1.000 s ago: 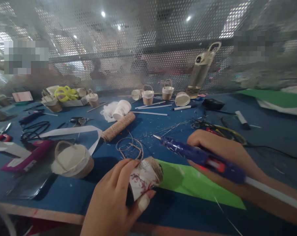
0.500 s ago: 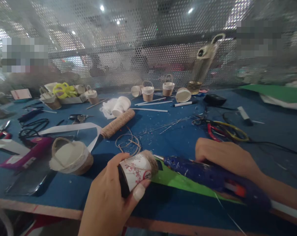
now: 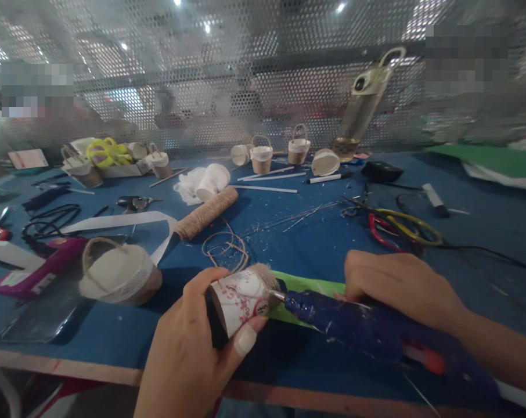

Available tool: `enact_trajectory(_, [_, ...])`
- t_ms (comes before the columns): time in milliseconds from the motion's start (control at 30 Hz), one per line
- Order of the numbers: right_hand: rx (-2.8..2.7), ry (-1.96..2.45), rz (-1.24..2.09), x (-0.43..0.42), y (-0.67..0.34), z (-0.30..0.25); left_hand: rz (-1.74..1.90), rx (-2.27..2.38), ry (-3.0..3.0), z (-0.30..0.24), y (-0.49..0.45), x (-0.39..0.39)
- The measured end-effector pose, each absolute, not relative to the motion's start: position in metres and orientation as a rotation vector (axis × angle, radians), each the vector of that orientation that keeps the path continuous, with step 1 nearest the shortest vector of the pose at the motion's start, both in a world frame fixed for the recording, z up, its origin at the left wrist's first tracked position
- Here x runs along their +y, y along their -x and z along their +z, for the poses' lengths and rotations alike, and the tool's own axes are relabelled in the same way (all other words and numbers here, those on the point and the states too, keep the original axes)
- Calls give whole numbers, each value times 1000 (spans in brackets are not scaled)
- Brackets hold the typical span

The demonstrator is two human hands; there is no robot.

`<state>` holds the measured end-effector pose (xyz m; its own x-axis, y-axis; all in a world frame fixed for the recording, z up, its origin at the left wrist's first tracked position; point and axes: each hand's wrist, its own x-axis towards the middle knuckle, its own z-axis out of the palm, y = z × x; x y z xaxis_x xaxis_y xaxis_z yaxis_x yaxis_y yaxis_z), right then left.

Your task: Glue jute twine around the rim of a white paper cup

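My left hand (image 3: 202, 337) is closed round a small paper cup (image 3: 239, 302) lying on its side, white with a pink blossom print. Brown twine wraps the cup's far end. In my right hand (image 3: 397, 290) is a dark blue glue gun (image 3: 350, 325) with an orange-red switch. Its metal nozzle meets the cup near the edge of the twine. A thin strand trails below the gun. Beneath the cup and gun lies a green strip (image 3: 306, 284). Just behind the cup, a loose loop of twine (image 3: 226, 249) runs from a twine roll (image 3: 208, 213).
A small twine-handled basket (image 3: 121, 273) stands at left beside a purple box (image 3: 40, 267). Several little baskets (image 3: 262, 159) line the back, near a tilted water bottle (image 3: 361, 113). Red and yellow-handled tools (image 3: 402, 226) lie at right. White glue sticks (image 3: 267, 189) lie mid-table.
The glue gun's nozzle has moved left and down from the twine end onto the cup's side. The cup has turned slightly in my left hand. The view has shifted a little.
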<state>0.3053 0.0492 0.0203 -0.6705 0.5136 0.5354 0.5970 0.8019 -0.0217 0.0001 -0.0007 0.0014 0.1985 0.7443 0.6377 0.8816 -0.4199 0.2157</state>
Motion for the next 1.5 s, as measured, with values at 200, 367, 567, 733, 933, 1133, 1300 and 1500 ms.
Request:
enact_trajectory(200, [-2416, 748, -94, 49, -304, 18, -1028, -1580, 2279, -1, 0, -1])
enact_trajectory(367, [-2417, 761, -107, 50, -304, 17, -1007, -1583, 2303, -1, 0, 1])
enact_trajectory(567, [-2416, 757, -132, 47, -302, 17, -979, -1536, 2276, 2, -1, 3])
enact_trajectory(733, [-2426, 749, -157, 49, -304, 19, -977, -1491, 2329, 5, -2, 3])
enact_trajectory(933, [-2449, 742, -172, 55, -307, 23, -958, -1496, 2362, 4, -1, 3])
enact_trajectory(1133, [-2392, 801, -197, 48, -301, 24, -967, -1529, 2370, 4, -1, 1])
enact_trajectory(1300, [-2387, 806, -194, 44, -299, 26, -961, -1510, 2350, 5, -2, 2])
enact_trajectory(1500, [-2391, 843, -205, 45, -298, 28, -960, -1473, 2380, 4, 0, 2])
